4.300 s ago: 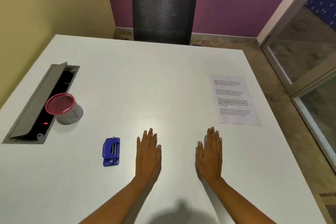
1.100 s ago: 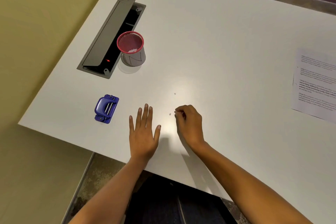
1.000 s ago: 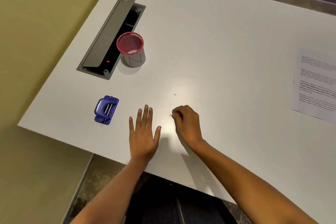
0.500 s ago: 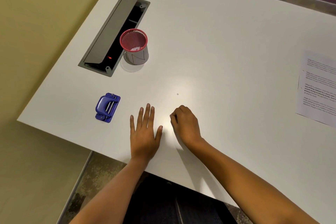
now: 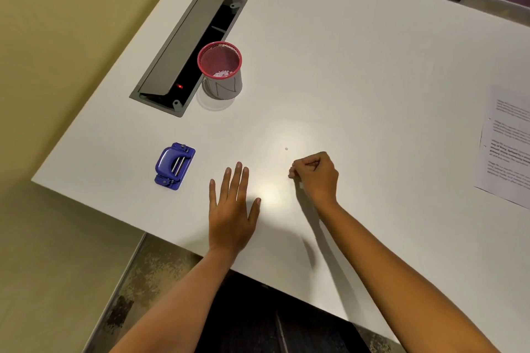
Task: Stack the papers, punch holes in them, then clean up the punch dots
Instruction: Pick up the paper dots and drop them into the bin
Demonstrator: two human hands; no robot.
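Pinching shut just above the tabletop (image 5: 358, 71), the right hand (image 5: 317, 178) has lifted away the nearer of 2 punch dots seen 1 second ago; whether it holds it, I cannot tell. 1 punch dot (image 5: 286, 149) remains, just beyond that grip. The left hand (image 5: 231, 215) lies flat, spread wide, near the front edge. Bare tabletop leads to the red mesh cup (image 5: 220, 70); the hole punch (image 5: 174, 165) and papers (image 5: 507, 146) sit well apart.
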